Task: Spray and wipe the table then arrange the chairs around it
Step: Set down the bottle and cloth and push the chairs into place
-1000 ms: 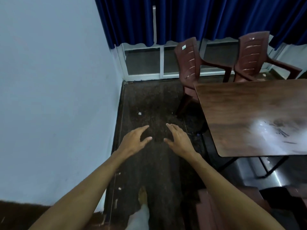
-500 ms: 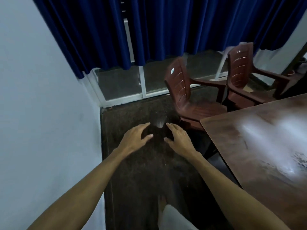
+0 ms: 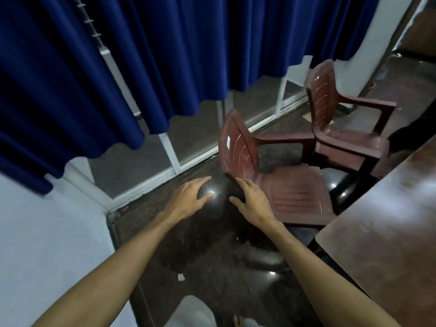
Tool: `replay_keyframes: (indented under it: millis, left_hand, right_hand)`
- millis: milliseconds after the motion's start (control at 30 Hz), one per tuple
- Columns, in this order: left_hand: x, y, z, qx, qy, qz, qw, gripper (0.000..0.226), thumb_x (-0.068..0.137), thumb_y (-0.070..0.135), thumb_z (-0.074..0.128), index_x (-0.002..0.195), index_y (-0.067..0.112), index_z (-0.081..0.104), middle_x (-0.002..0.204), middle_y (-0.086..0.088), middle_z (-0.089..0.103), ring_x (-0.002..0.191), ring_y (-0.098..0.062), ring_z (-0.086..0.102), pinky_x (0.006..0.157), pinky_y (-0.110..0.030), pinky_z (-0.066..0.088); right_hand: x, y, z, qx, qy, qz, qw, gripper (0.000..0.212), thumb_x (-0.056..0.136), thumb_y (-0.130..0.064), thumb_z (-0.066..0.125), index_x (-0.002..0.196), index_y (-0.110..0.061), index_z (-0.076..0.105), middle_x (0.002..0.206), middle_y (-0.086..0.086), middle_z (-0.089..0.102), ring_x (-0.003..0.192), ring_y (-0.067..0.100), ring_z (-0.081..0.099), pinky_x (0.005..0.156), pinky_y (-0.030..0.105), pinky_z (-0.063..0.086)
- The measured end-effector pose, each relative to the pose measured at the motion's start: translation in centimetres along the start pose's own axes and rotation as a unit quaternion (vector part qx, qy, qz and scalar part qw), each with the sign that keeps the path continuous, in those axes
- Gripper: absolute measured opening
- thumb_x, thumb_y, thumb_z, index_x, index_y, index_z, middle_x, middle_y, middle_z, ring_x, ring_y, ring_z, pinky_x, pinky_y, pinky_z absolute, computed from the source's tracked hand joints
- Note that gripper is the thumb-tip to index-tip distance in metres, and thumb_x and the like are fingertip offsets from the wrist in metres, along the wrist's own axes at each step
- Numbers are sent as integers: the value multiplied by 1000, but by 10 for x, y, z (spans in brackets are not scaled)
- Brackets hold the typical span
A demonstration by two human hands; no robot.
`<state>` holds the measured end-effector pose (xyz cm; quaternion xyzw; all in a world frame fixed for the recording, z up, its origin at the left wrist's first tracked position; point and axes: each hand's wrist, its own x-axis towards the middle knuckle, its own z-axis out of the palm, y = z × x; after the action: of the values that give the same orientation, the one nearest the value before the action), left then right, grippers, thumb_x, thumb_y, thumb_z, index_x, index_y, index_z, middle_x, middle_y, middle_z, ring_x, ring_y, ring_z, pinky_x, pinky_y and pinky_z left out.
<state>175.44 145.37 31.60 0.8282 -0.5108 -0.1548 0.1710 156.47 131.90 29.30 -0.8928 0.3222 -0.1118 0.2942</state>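
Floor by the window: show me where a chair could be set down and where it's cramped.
Bare floor runs between the white wall, the window frame and the near chair; one small white scrap lies on it. It is crowded where the near chair, the far chair and the table corner close in.

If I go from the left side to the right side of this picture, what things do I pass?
White wall → left hand → nearer maroon chair → farther maroon chair → wooden table. The right hand overlaps the nearer maroon chair, so it is left out.
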Motion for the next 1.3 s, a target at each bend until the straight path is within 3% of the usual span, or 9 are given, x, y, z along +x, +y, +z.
replay_keyframes:
  millis: [267, 333, 433, 600, 800, 967, 1067, 1167, 1300]
  left_hand:
    - [219, -83, -39, -3, -47, 162, 986, 59, 97, 31, 70, 153, 20, 53, 154, -5, 57, 141, -25, 55, 118, -41, 43]
    - [271, -96, -44, -3, -90, 214, 973, 62, 94, 22, 73, 153, 19, 54, 155, -6, 56, 142, -25, 54, 120, -36, 40]
    - [333, -102, -53, 43, -158, 307, 938, 73, 90, 18, 77, 156, 24, 48, 162, -6, 47, 150, -25, 44, 126, -40, 34]
    - [414, -88, -52, 168, -246, 461, 835, 89, 85, 26, 83, 162, 24, 39, 171, -7, 31, 159, -24, 25, 129, -36, 15]
    - [505, -67, -18, 264, -318, 565, 714, 71, 80, 21, 79, 148, 24, 59, 152, -1, 58, 145, -18, 48, 124, -34, 14]
    - [548, -40, 9, 329, -373, 650, 574, 67, 77, 28, 68, 144, 32, 62, 147, 7, 64, 135, -18, 59, 113, -35, 41]
    - [565, -27, 19, 346, -400, 690, 493, 72, 75, 39, 57, 147, 34, 59, 147, 9, 64, 133, -19, 62, 107, -38, 50]
    - [586, -27, 30, 333, -413, 716, 453, 80, 73, 45, 40, 149, 29, 58, 144, 5, 66, 129, -24, 65, 104, -44, 55]
    - [590, -31, 43, 283, -411, 768, 401, 83, 70, 46, 26, 137, 16, 64, 130, -7, 73, 113, -34, 71, 93, -46, 59]
  right_hand:
    - [151, -11, 34, 13, 78, 145, 986, 80, 91, -58, 60, 154, -16, 33, 154, 7, 42, 141, 23, 41, 113, 39, 38]
    - [182, -19, 41, 23, 76, 205, 975, 88, 88, -65, 59, 156, -18, 29, 156, 6, 40, 141, 23, 40, 112, 41, 38]
    - [220, -29, 54, 19, 44, 283, 958, 97, 83, -71, 61, 157, -19, 24, 158, 5, 38, 142, 26, 40, 110, 41, 38]
    - [256, -29, 72, 42, 57, 408, 910, 91, 82, -60, 69, 154, -22, 27, 149, 8, 48, 133, 29, 48, 103, 41, 42]
    - [288, -30, 105, -20, 59, 483, 873, 63, 79, -31, 67, 139, -30, 45, 129, 6, 64, 110, 31, 64, 90, 41, 53]
    - [299, -33, 107, -47, 29, 558, 828, 58, 82, -34, 63, 137, -30, 48, 128, 2, 65, 113, 30, 64, 89, 39, 51]
    - [308, -35, 106, -43, 43, 594, 803, 44, 80, -30, 64, 122, -27, 53, 121, -1, 66, 110, 29, 64, 86, 39, 50]
    - [322, -36, 109, -30, 58, 623, 780, 46, 77, -26, 67, 122, -28, 56, 123, -4, 66, 112, 25, 64, 92, 38, 49]
    - [330, -42, 112, -17, 106, 660, 744, 68, 64, -21, 78, 129, -32, 61, 127, -9, 67, 117, 17, 64, 102, 36, 47]
